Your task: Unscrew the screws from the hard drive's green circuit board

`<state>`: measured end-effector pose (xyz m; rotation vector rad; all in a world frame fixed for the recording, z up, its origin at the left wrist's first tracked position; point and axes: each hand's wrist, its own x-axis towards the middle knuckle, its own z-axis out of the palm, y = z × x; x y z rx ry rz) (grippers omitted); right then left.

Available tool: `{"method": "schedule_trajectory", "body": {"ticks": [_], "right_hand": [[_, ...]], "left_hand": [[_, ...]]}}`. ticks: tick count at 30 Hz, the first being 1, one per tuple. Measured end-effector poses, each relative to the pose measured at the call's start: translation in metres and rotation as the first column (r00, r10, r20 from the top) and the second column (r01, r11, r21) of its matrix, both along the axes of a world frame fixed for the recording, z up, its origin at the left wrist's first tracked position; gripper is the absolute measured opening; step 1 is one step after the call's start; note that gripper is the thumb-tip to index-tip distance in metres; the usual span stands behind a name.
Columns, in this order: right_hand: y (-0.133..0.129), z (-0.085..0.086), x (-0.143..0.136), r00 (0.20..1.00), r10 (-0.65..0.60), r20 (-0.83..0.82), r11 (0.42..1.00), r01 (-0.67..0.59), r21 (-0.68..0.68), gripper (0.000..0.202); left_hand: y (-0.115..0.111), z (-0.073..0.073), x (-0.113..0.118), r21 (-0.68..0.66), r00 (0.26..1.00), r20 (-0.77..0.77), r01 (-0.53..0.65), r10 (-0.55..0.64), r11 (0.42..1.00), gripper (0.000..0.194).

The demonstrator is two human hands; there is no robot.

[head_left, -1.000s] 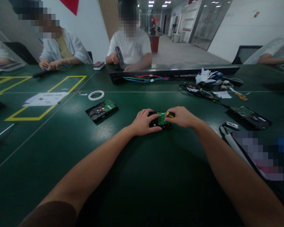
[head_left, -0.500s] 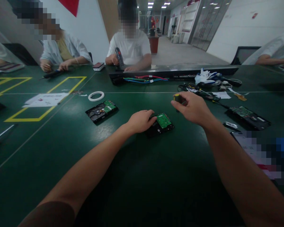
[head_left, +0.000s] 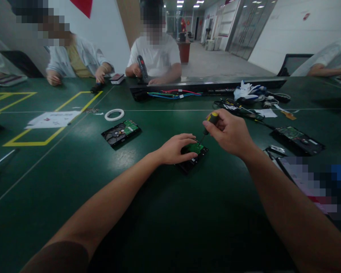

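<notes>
A black hard drive with a green circuit board (head_left: 191, 163) lies on the green table in front of me. My left hand (head_left: 177, 149) rests over its left part, thumb and fingers apart, covering some of the board. In my right hand (head_left: 231, 131) is a yellow-and-black screwdriver (head_left: 213, 119), held by the handle between thumb and fingers. Its thin shaft slants down and left, and the tip is at the green board. Whether the tip sits in a screw is too small to tell.
A second drive (head_left: 121, 133) lies left, near a white tape ring (head_left: 114, 115). At right are another drive (head_left: 298, 140), cables and white gloves (head_left: 248, 91). A long black panel (head_left: 216, 89) spans the back. People sit across the table.
The screwdriver has tilted, its tip now down at the board. The drive has turned under my left hand, whose fingers have spread. Across the table, a person's hand has moved right with a dark tool.
</notes>
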<state>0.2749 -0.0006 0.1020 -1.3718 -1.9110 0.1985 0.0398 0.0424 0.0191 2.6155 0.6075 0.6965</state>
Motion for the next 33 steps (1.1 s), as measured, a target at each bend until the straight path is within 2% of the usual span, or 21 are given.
{"method": "schedule_trajectory", "body": {"ticks": [4, 7, 14, 33], "right_hand": [[-0.0004, -0.0006, -0.0021, 0.999, 0.034, 0.018, 0.999, -0.033, -0.020, 0.022], [-0.0008, -0.0009, -0.0041, 0.999, 0.036, 0.028, 0.999, -0.036, -0.024, 0.021], [0.0002, -0.0036, -0.0029, 0.999, 0.038, 0.023, 0.999, -0.038, -0.032, 0.021], [0.0027, -0.0071, -0.0006, 0.999, 0.049, -0.017, 0.997, -0.050, -0.051, 0.021]], "left_hand": [[-0.0014, -0.0040, 0.0007, -0.084, 1.000, -0.003, 0.021, -0.022, 0.996, 0.072], [-0.0018, -0.0048, 0.0003, -0.087, 1.000, -0.007, 0.027, -0.028, 0.996, 0.081], [-0.0021, -0.0039, 0.0005, -0.036, 0.997, -0.018, 0.073, -0.073, 0.997, 0.077], [-0.0028, -0.0043, 0.0003, -0.022, 0.997, -0.037, 0.062, -0.063, 0.998, 0.075]]}}
